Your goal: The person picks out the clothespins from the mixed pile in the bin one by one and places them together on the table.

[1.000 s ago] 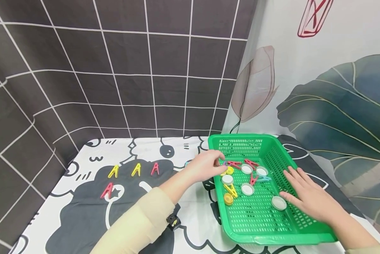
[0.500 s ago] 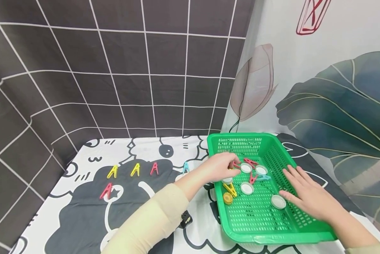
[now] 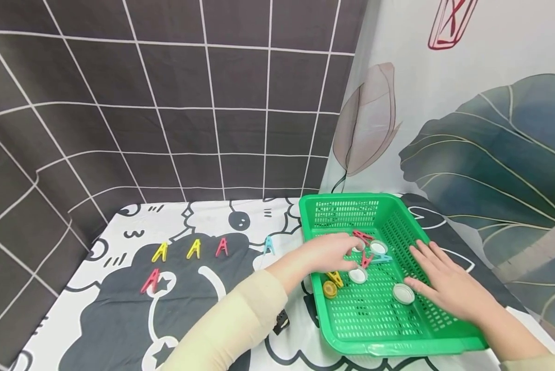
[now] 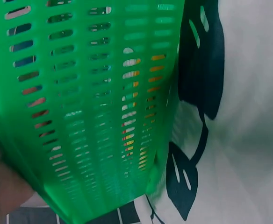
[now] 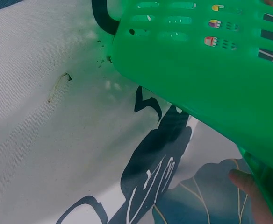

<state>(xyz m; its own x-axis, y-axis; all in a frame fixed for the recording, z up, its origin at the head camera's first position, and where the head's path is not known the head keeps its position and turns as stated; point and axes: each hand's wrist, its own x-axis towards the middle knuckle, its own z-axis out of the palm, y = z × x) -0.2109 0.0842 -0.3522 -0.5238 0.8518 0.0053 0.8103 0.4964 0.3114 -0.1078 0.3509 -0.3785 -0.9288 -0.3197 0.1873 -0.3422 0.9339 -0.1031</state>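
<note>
My left hand [image 3: 335,252] reaches over the near-left wall of the green basket [image 3: 384,346]. Its fingers are bent, with a gap between thumb and forefinger, close to a red clothespin [image 3: 366,259] that lies among white caps. A light blue clothespin [image 3: 381,259] lies beside that red one, and another red clothespin [image 3: 363,236] lies behind. Part of the basket's contents is hidden under the left hand. My right hand [image 3: 453,283] rests with fingers spread against the basket's right side. In the left wrist view the basket wall [image 4: 89,140] blocks the fingers.
In the basket are white caps [image 3: 403,293], a yellow clothespin [image 3: 335,279] and a yellow cap [image 3: 330,289]. On the patterned cloth to the left stand yellow [image 3: 194,249], red [image 3: 221,247] and blue clothespins [image 3: 269,245]. A dark tiled backdrop [image 3: 175,129] rises behind.
My left hand has moved right and deeper into the basket. The blue clothespin on the cloth, mostly covered by the left arm earlier, now shows. The right hand has stayed on the basket.
</note>
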